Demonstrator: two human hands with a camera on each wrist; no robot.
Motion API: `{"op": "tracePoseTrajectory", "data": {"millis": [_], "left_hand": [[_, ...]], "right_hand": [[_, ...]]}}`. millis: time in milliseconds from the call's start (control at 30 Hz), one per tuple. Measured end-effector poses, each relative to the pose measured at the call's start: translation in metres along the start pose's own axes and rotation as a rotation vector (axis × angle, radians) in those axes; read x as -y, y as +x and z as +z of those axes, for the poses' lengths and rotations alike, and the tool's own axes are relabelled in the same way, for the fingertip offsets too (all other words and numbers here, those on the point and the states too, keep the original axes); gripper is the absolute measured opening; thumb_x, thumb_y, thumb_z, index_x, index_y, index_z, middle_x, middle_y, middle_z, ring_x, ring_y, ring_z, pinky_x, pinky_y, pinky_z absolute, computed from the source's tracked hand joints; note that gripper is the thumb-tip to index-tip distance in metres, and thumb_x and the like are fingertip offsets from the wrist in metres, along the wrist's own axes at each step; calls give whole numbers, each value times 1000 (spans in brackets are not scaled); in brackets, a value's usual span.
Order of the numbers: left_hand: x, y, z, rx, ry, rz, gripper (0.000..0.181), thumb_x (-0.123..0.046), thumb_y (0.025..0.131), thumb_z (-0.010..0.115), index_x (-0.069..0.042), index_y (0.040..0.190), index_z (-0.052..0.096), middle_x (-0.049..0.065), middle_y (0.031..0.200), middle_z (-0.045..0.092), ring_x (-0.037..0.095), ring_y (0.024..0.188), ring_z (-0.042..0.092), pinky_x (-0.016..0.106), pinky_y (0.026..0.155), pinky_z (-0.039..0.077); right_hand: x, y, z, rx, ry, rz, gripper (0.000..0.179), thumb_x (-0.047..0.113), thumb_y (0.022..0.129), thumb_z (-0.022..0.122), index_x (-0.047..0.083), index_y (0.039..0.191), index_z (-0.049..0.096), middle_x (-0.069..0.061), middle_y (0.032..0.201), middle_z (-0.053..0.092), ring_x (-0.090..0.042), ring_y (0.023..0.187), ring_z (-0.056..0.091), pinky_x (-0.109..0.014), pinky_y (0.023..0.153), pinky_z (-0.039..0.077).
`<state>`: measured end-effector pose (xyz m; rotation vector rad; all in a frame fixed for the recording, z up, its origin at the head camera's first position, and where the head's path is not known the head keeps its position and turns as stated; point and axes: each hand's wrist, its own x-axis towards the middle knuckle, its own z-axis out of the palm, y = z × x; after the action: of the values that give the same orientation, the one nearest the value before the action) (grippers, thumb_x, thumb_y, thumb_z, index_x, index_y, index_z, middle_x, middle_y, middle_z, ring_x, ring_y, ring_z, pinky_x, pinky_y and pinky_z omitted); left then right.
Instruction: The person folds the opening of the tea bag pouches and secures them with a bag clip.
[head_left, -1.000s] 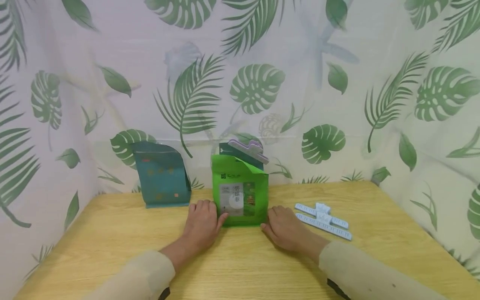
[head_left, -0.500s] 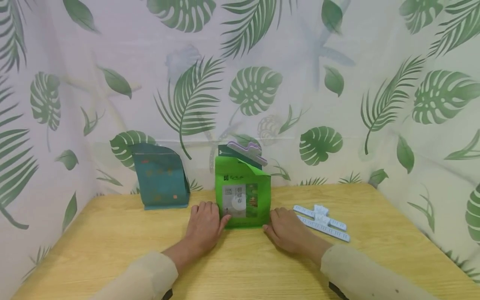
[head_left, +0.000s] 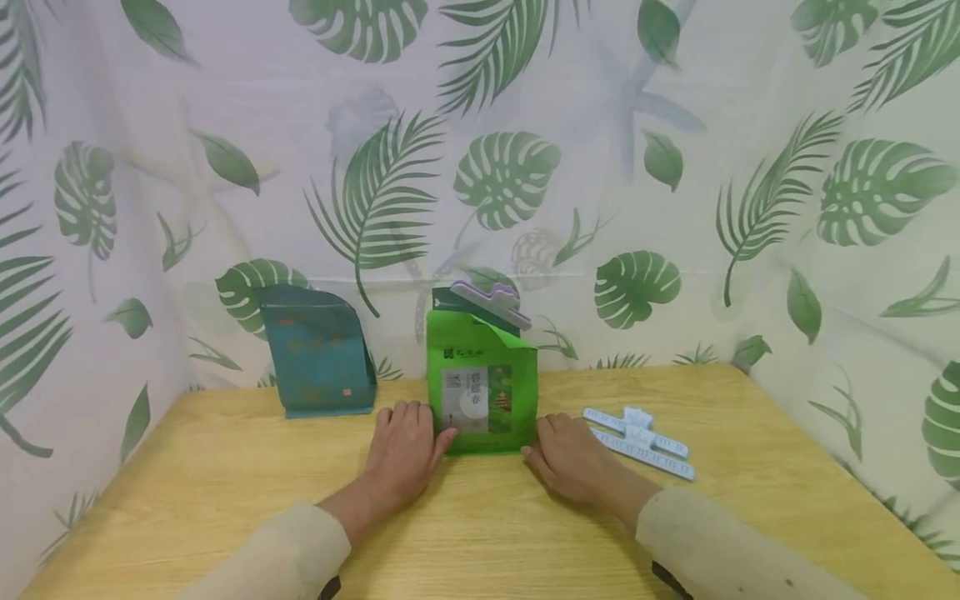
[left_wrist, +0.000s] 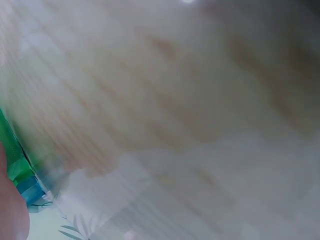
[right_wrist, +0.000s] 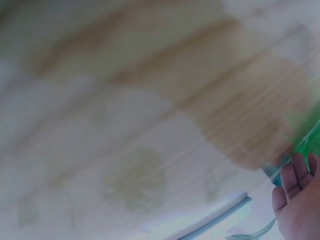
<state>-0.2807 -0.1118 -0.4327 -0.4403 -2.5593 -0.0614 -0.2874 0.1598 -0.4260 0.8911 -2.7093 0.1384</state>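
A bright green tea bag (head_left: 480,400) stands upright mid-table, its top right corner folded down. My left hand (head_left: 405,446) rests on the table at the bag's lower left, its thumb over the front edge. Opposite it, my right hand (head_left: 570,457) lies against the lower right side. Loosely bent fingers touch the green edge in the right wrist view, where the hand (right_wrist: 300,200) sits at the corner. Behind the green bag rises the top of a dark teal bag (head_left: 444,297), with a purple sealing clip (head_left: 491,304) slanting across it. Its lower part is hidden.
Another teal tea bag (head_left: 322,358) stands at the back left, near the leaf-patterned curtain (head_left: 480,83). Two pale blue sealing clips (head_left: 660,460) lie side by side on the wooden table (head_left: 480,533), right of my right hand.
The view shifts slightly with the head. Both hands, the bags and the clips keep their places.
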Motion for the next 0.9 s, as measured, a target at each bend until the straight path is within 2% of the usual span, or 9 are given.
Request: {"op": "tracePoseTrajectory", "data": {"millis": [100, 200, 267, 333, 433, 533, 633, 767, 900], "left_hand": [[-1, 2, -4, 42, -37, -31, 49, -51, 102, 48, -4, 95, 57, 7, 86, 54, 25, 84, 48, 40, 80, 36], [2, 4, -13, 25, -29, -35, 48, -52, 102, 47, -6, 94, 57, 5, 83, 53, 24, 83, 49, 41, 79, 35], [5, 7, -20, -35, -8, -13, 46, -52, 101, 51, -7, 93, 57, 5, 81, 52, 25, 83, 50, 41, 78, 35], [9, 13, -28, -122, 29, 19, 44, -52, 99, 55, -9, 91, 57, 4, 79, 52, 25, 80, 52, 41, 74, 36], [14, 25, -38, -234, 62, 62, 42, -51, 97, 59, -8, 93, 58, 4, 78, 53, 25, 76, 53, 41, 70, 37], [16, 39, -49, -292, 91, 73, 46, -51, 96, 60, -6, 99, 61, 7, 81, 57, 26, 74, 52, 41, 68, 38], [16, 52, -60, -307, 111, 53, 55, -53, 96, 59, -1, 114, 60, 12, 91, 61, 29, 79, 53, 41, 69, 40], [15, 68, -75, -286, 86, 18, 67, -55, 98, 54, 2, 133, 49, 17, 109, 60, 34, 95, 55, 45, 78, 41], [12, 87, -91, -238, 45, 25, 68, -55, 100, 49, 0, 139, 45, 18, 124, 57, 35, 111, 53, 48, 88, 40]], "right_hand": [[-1, 0, -2, -1, 3, 10, 31, 32, 102, 50, 2, 96, 56, -7, 84, 54, -24, 80, 52, -45, 79, 46], [-1, 3, -5, -18, -20, 5, 31, 33, 103, 49, 5, 94, 56, -6, 84, 55, -23, 81, 52, -45, 79, 46], [-3, 6, -9, -31, -33, 10, 30, 34, 104, 49, 7, 91, 54, -5, 84, 54, -24, 81, 52, -44, 78, 45], [-6, 9, -15, -50, -44, 19, 30, 34, 104, 49, 7, 92, 55, -7, 87, 57, -26, 84, 55, -45, 79, 45], [-13, 13, -26, -63, -33, 39, 29, 32, 104, 51, 5, 99, 58, -10, 94, 62, -30, 91, 59, -47, 80, 45], [-20, 17, -39, -70, -23, 39, 29, 30, 103, 52, 2, 108, 59, -14, 102, 64, -34, 99, 61, -52, 85, 46], [-25, 23, -50, -87, -14, 22, 29, 29, 103, 53, 2, 112, 58, -14, 105, 64, -35, 102, 61, -55, 88, 46], [-33, 33, -63, -145, -19, 5, 29, 29, 102, 54, 3, 113, 59, -11, 103, 64, -31, 96, 60, -51, 82, 46], [-34, 46, -81, -229, 32, 10, 31, 28, 104, 48, 3, 117, 59, -12, 106, 65, -29, 96, 59, -49, 80, 45]]}}
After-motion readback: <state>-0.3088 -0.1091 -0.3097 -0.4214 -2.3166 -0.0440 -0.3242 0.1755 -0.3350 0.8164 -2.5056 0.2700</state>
